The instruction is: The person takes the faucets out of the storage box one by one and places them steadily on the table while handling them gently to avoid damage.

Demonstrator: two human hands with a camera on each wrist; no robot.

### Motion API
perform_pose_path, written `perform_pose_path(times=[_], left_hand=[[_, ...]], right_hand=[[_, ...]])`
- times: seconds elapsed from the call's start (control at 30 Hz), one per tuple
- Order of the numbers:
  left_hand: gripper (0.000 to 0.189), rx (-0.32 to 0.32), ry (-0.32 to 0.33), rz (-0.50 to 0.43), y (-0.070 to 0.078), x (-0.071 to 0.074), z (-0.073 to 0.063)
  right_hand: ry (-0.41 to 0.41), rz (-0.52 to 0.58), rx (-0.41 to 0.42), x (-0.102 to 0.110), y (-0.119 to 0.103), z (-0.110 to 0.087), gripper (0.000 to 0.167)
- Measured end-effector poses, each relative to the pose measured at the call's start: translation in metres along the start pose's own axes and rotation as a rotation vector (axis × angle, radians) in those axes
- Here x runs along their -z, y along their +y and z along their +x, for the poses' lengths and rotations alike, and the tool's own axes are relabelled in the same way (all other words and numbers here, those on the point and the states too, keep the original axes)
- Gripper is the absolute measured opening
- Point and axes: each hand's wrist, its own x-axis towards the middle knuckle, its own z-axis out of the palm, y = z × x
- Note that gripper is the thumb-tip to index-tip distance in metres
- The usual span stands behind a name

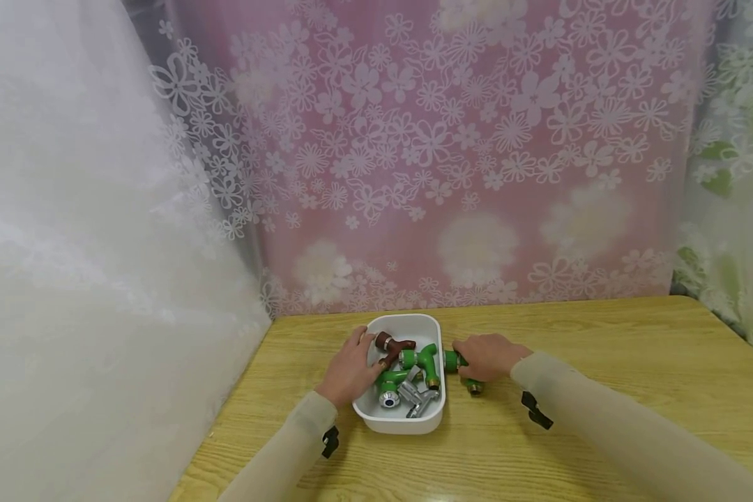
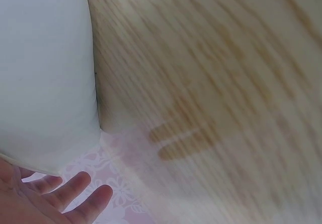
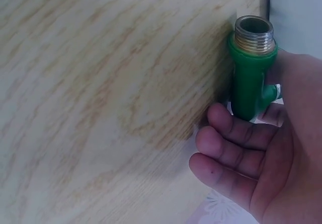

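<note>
A white tub [image 1: 397, 424] holds several water taps: a brown tap [image 1: 397, 346], two green ones, and a silver tap [image 1: 419, 400]. One green tap [image 1: 428, 361] lies across the others; another green tap [image 1: 390, 382] is below it. At the tub's left rim, my left hand [image 1: 351, 373] grips the edge, thumb inside and fingers along the outside. Just right of the tub, my right hand [image 1: 491, 357] grips a further green tap [image 3: 247, 85] close over the table. Its threaded brass end sticks out past my fingers in the right wrist view.
The tub stands on a wood-grain table [image 1: 590, 404]. A pink flowered curtain [image 1: 414, 174] hangs behind the table's far edge. White sheeting [image 1: 100, 279] hangs along the left side, and a pale patterned curtain [image 1: 734, 209] on the right.
</note>
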Motion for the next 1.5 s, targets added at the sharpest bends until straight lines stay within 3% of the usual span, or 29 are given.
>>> perform_pose_path(times=[0.57,0.83,1.3,1.5], left_hand=[[0.063,-0.001,-0.006,0.000,0.000,0.003,-0.001],[0.063,-0.003,-0.018,0.017,0.000,0.004,-0.001],[0.062,0.011,-0.031,-0.012,0.002,0.004,-0.001],[0.063,0.019,-0.037,-0.035,0.001,0.002,0.001]], right_hand=[[0.000,0.041,0.000,0.019,-0.002,-0.015,0.057],[0.004,0.005,0.014,0.031,-0.009,-0.020,0.053],[0.046,-0.024,0.113,0.062,-0.029,-0.025,0.044],[0.071,-0.101,0.162,0.075,-0.043,-0.027,0.034]])
